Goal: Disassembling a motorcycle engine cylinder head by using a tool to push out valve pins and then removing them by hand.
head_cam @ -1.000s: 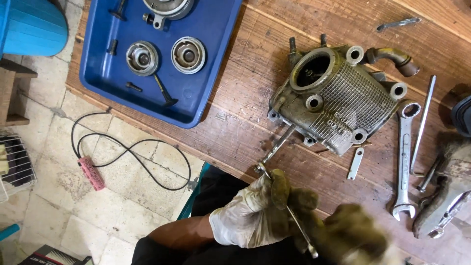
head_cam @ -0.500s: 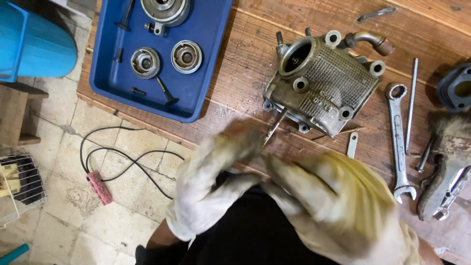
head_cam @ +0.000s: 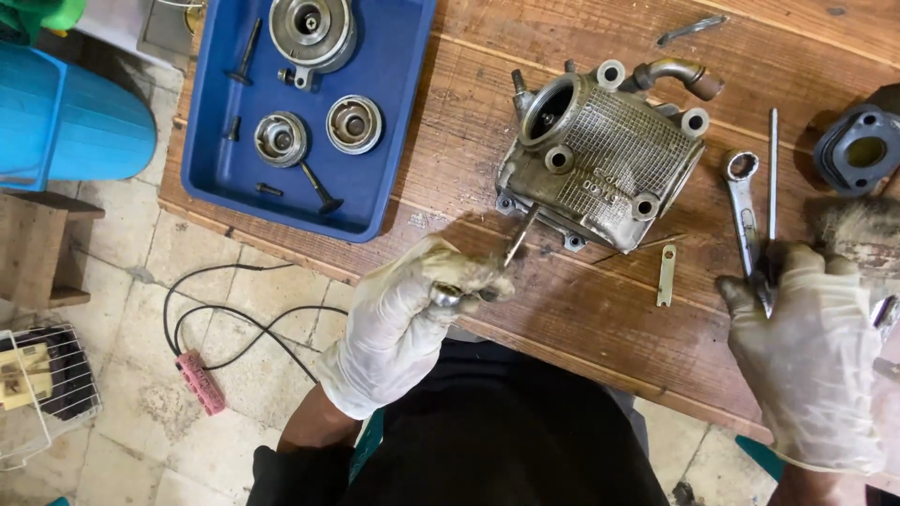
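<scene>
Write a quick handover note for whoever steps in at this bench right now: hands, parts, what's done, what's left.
Left hand, gloved, grips a thin metal valve tool whose tip meets the grey finned engine cylinder head on the wooden bench.
Right hand, gloved, rests on the silver ring spanner.
Done: round metal valve parts lie in the blue plastic tray.
Left: the cylinder head looks unfinished, with the tool at its lower edge.
</scene>
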